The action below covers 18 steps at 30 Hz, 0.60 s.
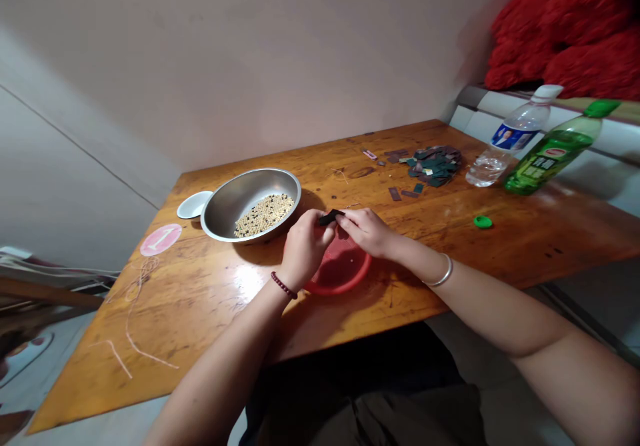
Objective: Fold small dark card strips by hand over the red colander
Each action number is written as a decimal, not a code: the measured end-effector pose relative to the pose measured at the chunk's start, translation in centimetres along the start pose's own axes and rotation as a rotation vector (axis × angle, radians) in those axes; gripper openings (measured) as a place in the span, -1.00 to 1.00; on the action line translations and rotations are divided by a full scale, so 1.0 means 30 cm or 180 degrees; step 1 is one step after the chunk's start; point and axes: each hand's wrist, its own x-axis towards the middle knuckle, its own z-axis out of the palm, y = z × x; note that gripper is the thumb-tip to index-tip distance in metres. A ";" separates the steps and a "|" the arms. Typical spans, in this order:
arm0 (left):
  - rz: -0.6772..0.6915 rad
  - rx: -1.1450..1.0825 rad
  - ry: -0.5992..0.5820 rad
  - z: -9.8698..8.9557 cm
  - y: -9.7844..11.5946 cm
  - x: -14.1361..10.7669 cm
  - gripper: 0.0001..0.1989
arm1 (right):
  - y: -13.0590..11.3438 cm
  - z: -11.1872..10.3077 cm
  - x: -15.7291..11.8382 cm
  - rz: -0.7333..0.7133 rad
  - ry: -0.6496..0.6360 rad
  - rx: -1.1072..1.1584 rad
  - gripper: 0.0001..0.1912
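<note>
My left hand [306,247] and my right hand [369,231] are together above a red plastic basin [345,274]. Both are closed, their fingertips pinching a small dark piece [330,217] that looks like folded cloth. Its exact shape is partly covered by the fingers. To the left of my hands stands a wide steel bowl [220,207], with a layer of pale beans [264,215] mixed with some black ones on its bottom. A small white dish [194,205] sits just beyond that bowl's left side.
Dark green and brown scraps [435,165] are heaped at the back right, near a pink cutter [369,155]. A clear bottle [515,136] and a green bottle [557,149] stand right of them. A green cap [483,222], a round pink sign [161,239] and loose string [131,319] lie on the wooden table [210,339].
</note>
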 end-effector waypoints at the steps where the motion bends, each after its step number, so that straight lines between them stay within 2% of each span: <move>1: 0.0039 -0.0005 0.0046 -0.001 0.002 0.000 -0.92 | 0.002 0.001 0.000 0.0042 0.0068 -0.0009 -0.59; 6: 0.0050 -0.0454 0.0295 -0.006 -0.001 0.004 -0.93 | 0.036 0.005 0.011 0.0345 0.0556 0.0251 -0.54; 10: -0.0134 -0.1080 0.0146 -0.009 -0.017 0.010 -0.82 | 0.062 0.014 0.026 0.0512 0.0766 0.0810 -0.47; 14: -0.0359 -0.1465 -0.0227 -0.011 -0.016 0.013 -0.72 | 0.052 0.018 0.032 0.0395 0.0715 0.1518 -0.51; 18: -0.0591 -0.1691 -0.0422 -0.005 -0.008 0.012 -0.68 | 0.027 0.017 0.025 0.0247 0.0464 0.1660 -0.62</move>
